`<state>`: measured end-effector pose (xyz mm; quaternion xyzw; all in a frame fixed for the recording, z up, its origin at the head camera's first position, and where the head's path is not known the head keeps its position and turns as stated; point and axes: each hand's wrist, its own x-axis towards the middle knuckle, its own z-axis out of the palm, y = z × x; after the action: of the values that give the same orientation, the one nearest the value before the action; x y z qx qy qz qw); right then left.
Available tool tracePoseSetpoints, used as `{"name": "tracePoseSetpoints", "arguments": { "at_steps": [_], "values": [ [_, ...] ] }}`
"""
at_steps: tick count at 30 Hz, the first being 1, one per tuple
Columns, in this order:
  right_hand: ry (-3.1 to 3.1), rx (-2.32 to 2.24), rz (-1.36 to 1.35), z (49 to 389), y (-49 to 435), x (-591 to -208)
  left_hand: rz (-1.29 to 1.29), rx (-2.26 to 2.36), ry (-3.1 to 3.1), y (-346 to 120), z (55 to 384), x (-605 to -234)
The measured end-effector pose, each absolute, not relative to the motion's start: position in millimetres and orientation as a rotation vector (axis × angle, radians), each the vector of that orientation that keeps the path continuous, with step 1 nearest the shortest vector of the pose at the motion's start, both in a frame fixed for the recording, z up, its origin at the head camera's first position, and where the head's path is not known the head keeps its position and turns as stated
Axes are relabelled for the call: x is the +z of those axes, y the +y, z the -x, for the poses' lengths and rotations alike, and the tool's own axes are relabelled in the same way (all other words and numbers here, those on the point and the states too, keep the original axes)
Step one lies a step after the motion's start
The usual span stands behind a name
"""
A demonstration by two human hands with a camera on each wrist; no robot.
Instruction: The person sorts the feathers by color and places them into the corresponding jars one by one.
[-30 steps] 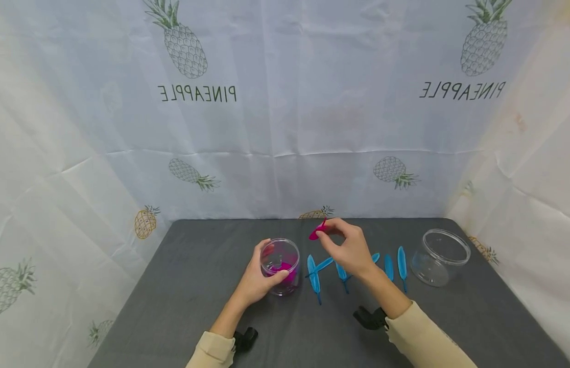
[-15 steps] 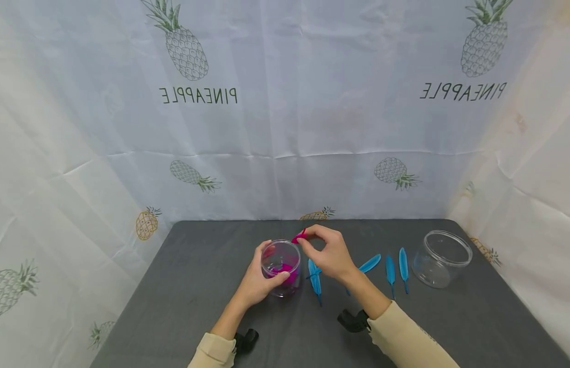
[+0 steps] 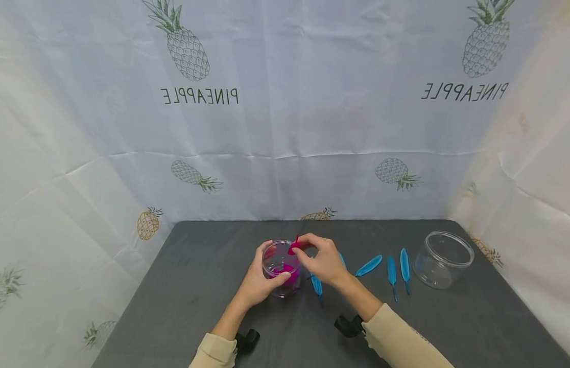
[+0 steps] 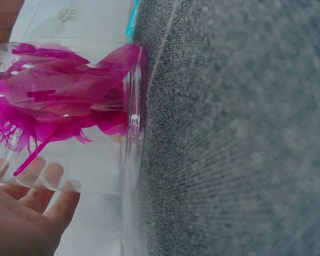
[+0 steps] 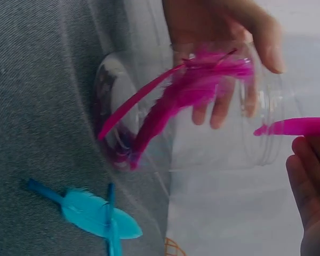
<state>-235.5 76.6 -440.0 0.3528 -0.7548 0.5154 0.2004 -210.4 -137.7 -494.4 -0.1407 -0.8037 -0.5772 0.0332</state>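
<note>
My left hand [image 3: 259, 280] grips a clear plastic jar [image 5: 208, 152] around its side, with the thumb across the front. The jar stands on the grey cloth, its mouth uncovered. Several magenta feathers [image 5: 173, 101] lie inside it, seen through the wall in both wrist views. Between thumb and fingertips my right hand [image 3: 325, 261] pinches another magenta feather [image 5: 298, 126]. That feather is at the jar's rim, and its tip overlaps the mouth in the right wrist view. Blue feathers [image 3: 316, 287] lie on the cloth beside the jar, partly hidden by my right hand.
Farther right stand more blue feathers' flat shapes, including a blue feather [image 3: 405, 266] near a second clear jar [image 3: 425, 263], which is uncovered. Dark grey cloth [image 3: 188, 286] covers the table. A pineapple-printed curtain [image 3: 285, 189] hangs behind and at both sides.
My right hand has moved left and slightly down, bringing the pinched magenta feather from above the blue feathers to the jar's rim. My left hand and the jar have stayed put.
</note>
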Motion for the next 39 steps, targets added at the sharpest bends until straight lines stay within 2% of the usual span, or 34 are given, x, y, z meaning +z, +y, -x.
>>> {"name": "tracePoseSetpoints", "arguments": {
  "at_steps": [22, 39],
  "values": [
    [-2.168, 1.29, -0.956, 238, 74, -459, 0.449, -1.798, -2.473, -137, 211, -498],
    [-2.106, 1.155, -1.068, 233, 98, -445, 0.439, -1.785, -2.458, -137, 210, -498]
  ]
}}
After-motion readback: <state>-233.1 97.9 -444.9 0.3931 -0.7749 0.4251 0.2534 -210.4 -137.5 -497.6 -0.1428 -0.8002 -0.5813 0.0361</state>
